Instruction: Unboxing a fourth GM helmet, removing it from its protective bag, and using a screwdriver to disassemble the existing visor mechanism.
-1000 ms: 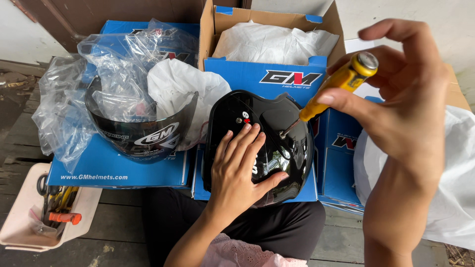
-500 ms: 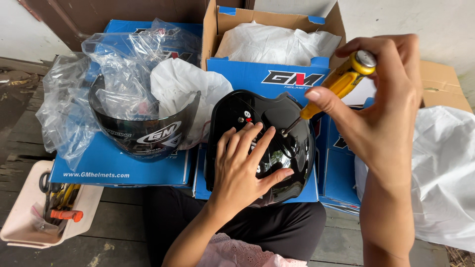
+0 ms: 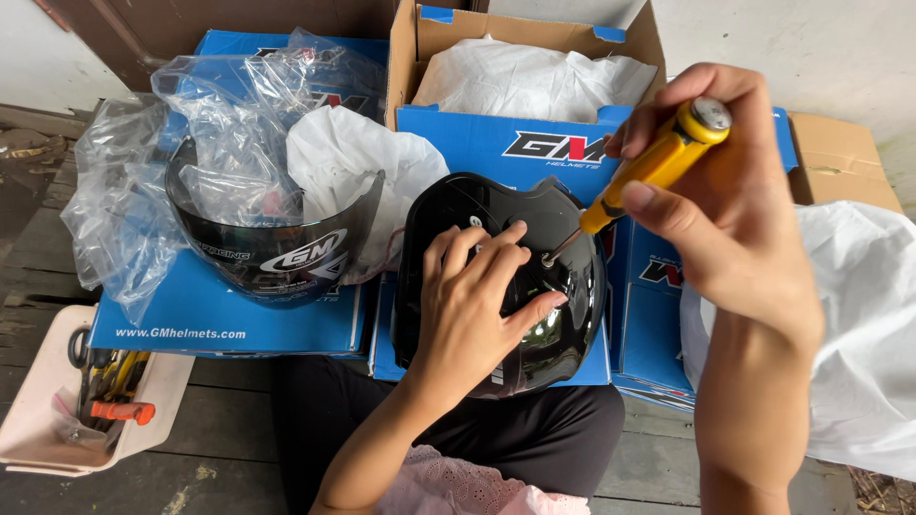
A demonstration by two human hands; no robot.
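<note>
Helmet: glossy black helmet (image 3: 496, 286) on the person's lap, resting against the blue boxes (image 3: 219, 315), shell facing up.
Left hand: left hand (image 3: 472, 305) flat on the shell, fingers spread and pressing, not curled round anything; steadies it.
Right hand: right hand (image 3: 730, 205) clenched round the yellow-handled screwdriver (image 3: 658, 167), thumb and fingers wrapped on the grip.
Tip: shaft slants down-left, tip at a small screw point (image 3: 549, 257) on the shell, just beside the left fingertips.
Doing it well: I'd say keep the tip seated square, push down along the shaft while turning, left palm holding the shell from rolling; fingertips sit close if the tip slips.
Around: dark visor (image 3: 277, 253) in clear plastic wrap (image 3: 143, 191) to the left; pale tool tray (image 3: 48, 420) lower left; white bag (image 3: 859, 324) to the right.
</note>
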